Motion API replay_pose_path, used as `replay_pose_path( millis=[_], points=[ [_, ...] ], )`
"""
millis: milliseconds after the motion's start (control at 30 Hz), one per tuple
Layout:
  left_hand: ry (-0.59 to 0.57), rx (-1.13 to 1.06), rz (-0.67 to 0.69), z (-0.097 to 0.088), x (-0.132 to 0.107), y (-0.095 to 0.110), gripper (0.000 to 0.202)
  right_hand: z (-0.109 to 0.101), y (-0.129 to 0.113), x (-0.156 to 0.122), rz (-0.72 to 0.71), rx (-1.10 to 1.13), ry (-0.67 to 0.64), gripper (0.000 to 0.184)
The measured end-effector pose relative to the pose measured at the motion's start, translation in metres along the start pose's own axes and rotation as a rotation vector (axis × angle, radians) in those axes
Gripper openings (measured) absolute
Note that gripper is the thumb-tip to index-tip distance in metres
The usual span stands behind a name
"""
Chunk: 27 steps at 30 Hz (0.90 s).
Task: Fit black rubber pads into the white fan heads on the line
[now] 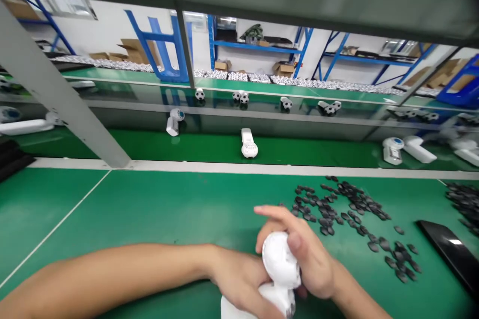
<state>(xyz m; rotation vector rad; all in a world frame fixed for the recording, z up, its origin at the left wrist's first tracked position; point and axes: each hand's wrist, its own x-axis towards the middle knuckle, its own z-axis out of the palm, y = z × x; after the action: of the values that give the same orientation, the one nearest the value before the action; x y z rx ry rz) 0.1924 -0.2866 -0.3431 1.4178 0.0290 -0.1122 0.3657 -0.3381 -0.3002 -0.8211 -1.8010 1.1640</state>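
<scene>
Both of my hands hold one white plastic device (280, 265) low in the head view, just above the green bench. My left hand (239, 279) grips its lower body from the left with fingers wrapped round it. My right hand (303, 249) closes over its rounded top from the right, thumb pressed on the shell and index finger stretched out to the left. A scatter of several small dark oval parts (348, 209) lies on the mat just right of my hands.
A conveyor belt (209, 147) behind the bench carries white devices (249, 143) (174, 120) (392, 150). A black tray (449, 249) lies at the right. More dark parts (464, 202) sit at the far right edge. A grey frame post (56, 94) slants at left.
</scene>
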Motion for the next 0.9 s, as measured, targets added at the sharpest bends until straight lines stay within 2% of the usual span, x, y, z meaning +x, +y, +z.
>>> replay_pose_path(
  millis=[100,200,267,333,400,433,467,500,600,667,800,900],
  points=[
    [0.231,-0.279,0.009,0.005,-0.008,0.003,0.053,-0.006,-0.004,0.002,0.112,-0.056,0.101,0.046],
    [0.362,-0.39,0.07,0.008,-0.013,0.007,0.08,-0.005,-0.004,0.003,0.142,-0.163,0.241,0.042],
    [0.437,-0.419,0.112,0.008,-0.014,0.008,0.087,-0.008,-0.001,0.004,0.123,-0.216,0.333,0.045],
    [0.513,-0.459,0.142,0.005,-0.015,0.007,0.077,-0.021,0.003,0.004,0.109,-0.262,0.422,0.047],
    [0.639,-0.499,0.178,0.001,-0.017,0.008,0.062,-0.043,0.009,0.004,0.145,-0.377,0.469,0.044],
    [0.715,-0.509,0.19,-0.003,-0.019,0.008,0.057,-0.056,0.012,0.003,0.208,-0.491,0.433,0.039],
    [0.783,-0.506,0.19,-0.006,-0.021,0.009,0.054,-0.069,0.015,0.002,0.27,-0.622,0.343,0.033],
    [0.836,-0.488,0.181,-0.01,-0.024,0.011,0.053,-0.08,0.018,0.001,0.282,-0.731,0.269,0.03],
    [0.911,-0.409,0.134,-0.022,-0.028,0.015,0.052,-0.093,0.025,-0.001,0.315,-0.839,0.072,0.023],
    [0.945,-0.381,0.121,-0.027,-0.028,0.017,0.045,-0.087,0.029,0.002,0.341,-0.848,0.04,0.022],
    [0.969,-0.332,0.106,-0.032,-0.025,0.017,0.035,-0.062,0.036,0.011,0.456,-0.883,0.127,0.021],
    [0.965,-0.297,0.087,-0.032,-0.025,0.017,0.034,-0.055,0.039,0.014,0.495,-0.883,0.152,0.014]
  ],
)
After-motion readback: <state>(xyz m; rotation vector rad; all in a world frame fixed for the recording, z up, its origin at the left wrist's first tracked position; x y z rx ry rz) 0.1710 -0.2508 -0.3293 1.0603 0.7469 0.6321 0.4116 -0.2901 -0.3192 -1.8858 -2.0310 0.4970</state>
